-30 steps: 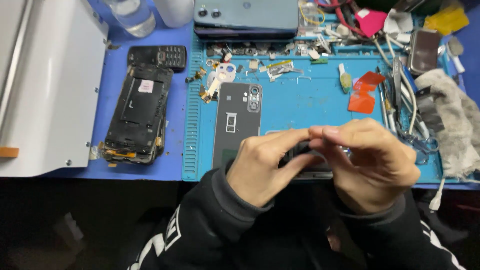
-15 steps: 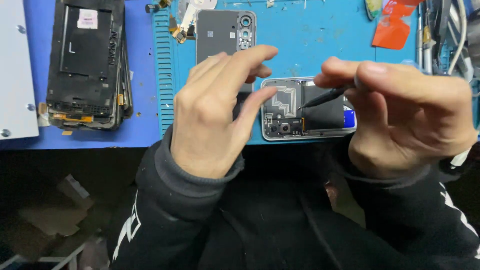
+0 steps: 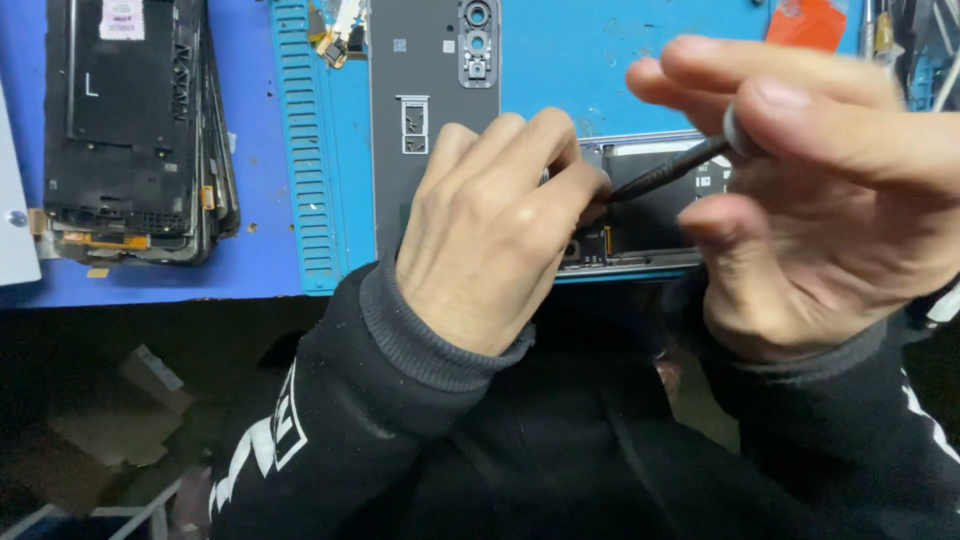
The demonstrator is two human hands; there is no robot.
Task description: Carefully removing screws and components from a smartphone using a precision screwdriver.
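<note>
Here, right hand pinches black tool.

Both hands are bare — left hand, right hand. Black sweatshirt sleeves end in ribbed grey-black cuffs, and white printed lettering runs along each sleeve — left and right.

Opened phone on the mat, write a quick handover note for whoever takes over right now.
Left hand: rests on the opened phone, pinning it on the blue mat.
Right hand: fingers pinch a thin black tool, tip at the phone's insides beside the left fingertips.
Grey back cover lies off, left of the phone; stack of black frames at far left.
Done: the cover is off.
Left: work on the internals; cover not yet refitted.
</note>
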